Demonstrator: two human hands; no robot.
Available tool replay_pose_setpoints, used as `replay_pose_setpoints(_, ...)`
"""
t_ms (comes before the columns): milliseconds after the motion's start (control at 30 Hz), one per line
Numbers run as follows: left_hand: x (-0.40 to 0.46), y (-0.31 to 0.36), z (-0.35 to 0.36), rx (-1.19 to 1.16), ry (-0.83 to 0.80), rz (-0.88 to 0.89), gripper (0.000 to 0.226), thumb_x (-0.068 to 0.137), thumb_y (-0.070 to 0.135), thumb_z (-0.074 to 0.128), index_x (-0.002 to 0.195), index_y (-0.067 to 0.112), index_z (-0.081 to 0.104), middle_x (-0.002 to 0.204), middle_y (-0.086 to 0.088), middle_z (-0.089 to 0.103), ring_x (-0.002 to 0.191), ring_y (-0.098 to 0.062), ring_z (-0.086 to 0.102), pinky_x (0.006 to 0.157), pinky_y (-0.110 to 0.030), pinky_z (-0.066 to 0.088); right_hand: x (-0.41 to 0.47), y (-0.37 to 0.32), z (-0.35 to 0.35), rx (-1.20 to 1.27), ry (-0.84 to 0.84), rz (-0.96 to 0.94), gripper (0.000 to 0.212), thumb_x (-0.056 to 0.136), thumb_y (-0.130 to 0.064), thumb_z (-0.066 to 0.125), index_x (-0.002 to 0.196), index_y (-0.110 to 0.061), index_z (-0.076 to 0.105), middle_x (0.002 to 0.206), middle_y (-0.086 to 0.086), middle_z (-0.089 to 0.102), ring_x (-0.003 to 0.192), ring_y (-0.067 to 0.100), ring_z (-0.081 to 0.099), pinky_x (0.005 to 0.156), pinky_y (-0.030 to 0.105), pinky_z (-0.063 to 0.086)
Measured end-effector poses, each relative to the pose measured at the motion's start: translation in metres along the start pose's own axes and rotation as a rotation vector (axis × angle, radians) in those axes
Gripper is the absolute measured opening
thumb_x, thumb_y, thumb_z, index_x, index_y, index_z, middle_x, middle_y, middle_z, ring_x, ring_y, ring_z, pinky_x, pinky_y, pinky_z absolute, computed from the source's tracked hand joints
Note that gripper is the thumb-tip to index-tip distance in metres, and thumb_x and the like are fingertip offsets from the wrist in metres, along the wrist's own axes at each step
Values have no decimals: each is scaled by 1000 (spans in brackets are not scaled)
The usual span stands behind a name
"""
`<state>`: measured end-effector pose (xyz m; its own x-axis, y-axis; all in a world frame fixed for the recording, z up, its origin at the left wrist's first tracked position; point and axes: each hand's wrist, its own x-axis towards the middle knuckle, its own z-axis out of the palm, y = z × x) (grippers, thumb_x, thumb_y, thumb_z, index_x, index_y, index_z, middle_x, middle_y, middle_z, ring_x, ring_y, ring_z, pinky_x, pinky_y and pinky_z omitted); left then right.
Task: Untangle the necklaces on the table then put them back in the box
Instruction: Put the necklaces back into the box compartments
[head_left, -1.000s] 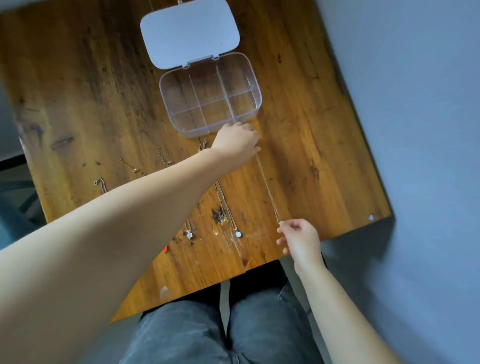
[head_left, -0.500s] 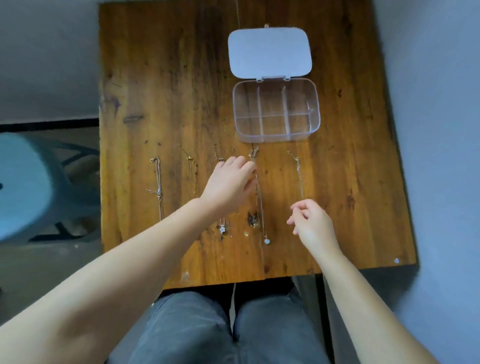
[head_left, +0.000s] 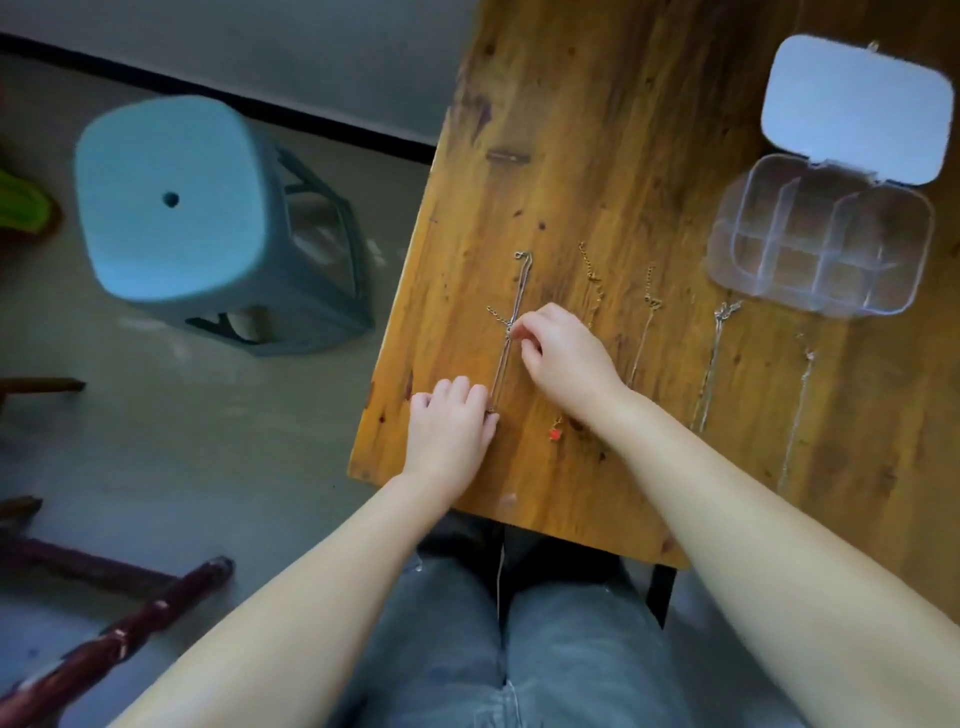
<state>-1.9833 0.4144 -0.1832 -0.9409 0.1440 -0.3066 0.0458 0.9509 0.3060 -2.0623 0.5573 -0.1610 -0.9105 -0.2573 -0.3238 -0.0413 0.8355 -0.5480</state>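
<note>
Worn brown wooden counter (head_left: 597, 130) filled the frame's right. Right hand (head_left: 563, 358) had its fingers (head_left: 519, 332) pinched on the leftmost thin chain necklace (head_left: 521, 283) at mid-length; left hand (head_left: 449, 426) fingers pressed closed on its near end. Best practice, I judged: keep it taut, lift gently, then carry it to the clear plastic compartment box (head_left: 821, 244), open at upper right.

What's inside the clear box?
The box looks empty: through its clear dividers only the wooden table shows. Its lid lies open behind it. Glare on the plastic could hide something tiny.
</note>
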Motion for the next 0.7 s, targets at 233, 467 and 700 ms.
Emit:
replay_pose_setpoints(233,9,-8,-30,-403,47,31,9,90,19,56,93,12,60,86,-3,64,79,-16,59,69,-26,49,-15,0,14,-149,-226,-309,24,87,-15,55,109,-14,64,139,3,50,133,23,35,104,43,29)
replay_pose_setpoints(467,64,9,-81,-568,259,6,5,91,16,57,88,14,59,82,4,60,75,-10,57,68,-13,46,-14,16,-54,693,60,208,10,91,-21,58,82,-21,63,112,-9,66,100,3,58,94,29,44)
replay_pose_setpoints(700,123,106,-76,-583,173,141,9,90,18,56,82,17,54,78,5,58,70,-9,52,62,-9,40,-31,79,-148,1662,241,324,16,97,-15,47,86,-10,58,107,9,69,114,22,61,103,40,43)
